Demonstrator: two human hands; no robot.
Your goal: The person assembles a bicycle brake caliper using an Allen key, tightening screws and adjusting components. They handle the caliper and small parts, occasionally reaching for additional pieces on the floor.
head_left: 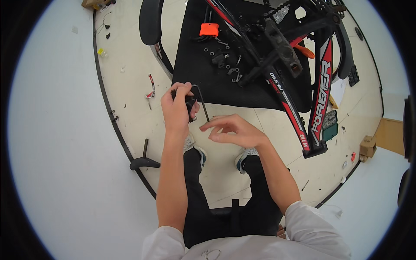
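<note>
- Grasps a small black part (190, 102) in the left hand (176, 106), thumb and fingers bent around it, just off the near edge of the chair seat (190, 65), above the floor (221, 186).
- Has a bent hex key (203, 102) beside that part, short end up by the left fingertips, long arm slanting down toward the right hand (236, 130); cannot tell whether seated in a socket or merely pinched.
- Holds the right hand loosely curled, not clenched, index fingertip at the lower end of the key; cannot tell whether touching or just short of it.
- Looks hard, stiff and light enough for one hand, perhaps slippery on smooth faces; best gripped around the body, clear of the key.
- Expect thin, rigid metal in the key, likely to roll between fingertips; best held near the free end of the long arm.
- Shows loose nuts (228, 66), an orange key holder (209, 30) and a black-and-red bike frame (321, 95) on the seat.
</note>
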